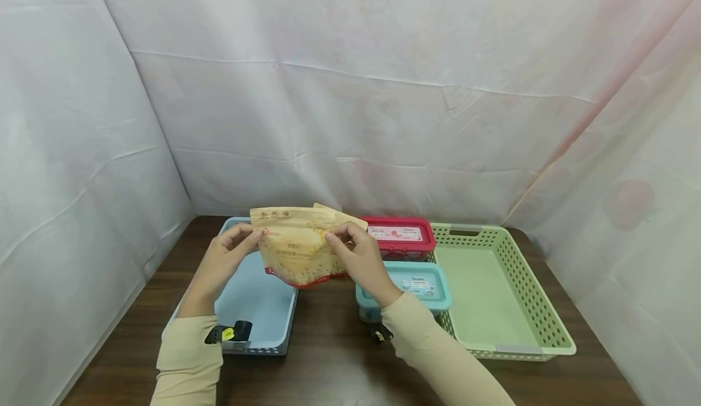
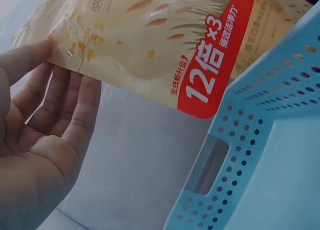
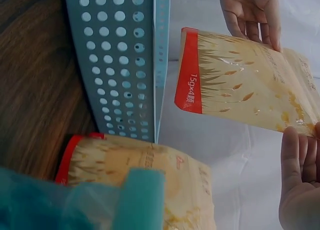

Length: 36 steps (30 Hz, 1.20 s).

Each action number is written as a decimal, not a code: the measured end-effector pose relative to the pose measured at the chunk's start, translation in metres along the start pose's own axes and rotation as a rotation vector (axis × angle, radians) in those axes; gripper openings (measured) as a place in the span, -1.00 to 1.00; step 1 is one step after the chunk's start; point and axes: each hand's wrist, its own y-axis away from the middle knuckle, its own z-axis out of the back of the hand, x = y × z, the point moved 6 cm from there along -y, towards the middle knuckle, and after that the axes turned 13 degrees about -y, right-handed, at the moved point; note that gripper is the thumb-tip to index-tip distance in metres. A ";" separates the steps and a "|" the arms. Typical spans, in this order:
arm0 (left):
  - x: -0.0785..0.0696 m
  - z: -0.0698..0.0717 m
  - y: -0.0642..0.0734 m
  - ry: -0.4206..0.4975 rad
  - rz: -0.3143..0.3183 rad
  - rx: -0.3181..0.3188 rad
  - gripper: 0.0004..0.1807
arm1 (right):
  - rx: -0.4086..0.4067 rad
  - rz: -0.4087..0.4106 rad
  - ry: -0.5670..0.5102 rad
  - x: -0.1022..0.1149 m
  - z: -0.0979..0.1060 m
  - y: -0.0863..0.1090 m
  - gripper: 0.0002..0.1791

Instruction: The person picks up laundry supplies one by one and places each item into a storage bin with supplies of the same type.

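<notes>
Head: the left hand (image 1: 226, 252) and right hand (image 1: 361, 257) stood apart, pinching opposite edges of the pouch (image 1: 292, 245), raised near the blue basket (image 1: 254, 302). Left wrist: grip sat at the edge; even tension was advisable. Right wrist: another pouch (image 3: 185, 175) sat beside the basket; clearance was advisable.

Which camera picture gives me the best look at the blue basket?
The head view: it shows most of the blue basket from above. The left wrist view shows just one corner; the right wrist view, mainly a holed wall.

Brown table (image 1: 328, 363), blue basket (image 1: 257, 302), green basket (image 1: 484, 296), boxes (image 1: 418, 287)
</notes>
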 end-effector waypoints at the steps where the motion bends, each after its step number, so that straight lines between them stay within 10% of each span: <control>1: 0.001 0.001 0.001 -0.011 0.008 -0.005 -0.48 | 0.001 -0.001 -0.004 -0.001 -0.002 0.000 -0.90; 19: 0.012 0.021 0.005 0.032 0.090 -0.134 -0.43 | -0.034 -0.023 -0.090 -0.052 -0.020 -0.014 -0.82; 36: 0.017 0.040 0.013 0.019 0.202 -0.274 -0.42 | -0.021 -0.059 -0.075 -0.036 -0.041 -0.022 -0.84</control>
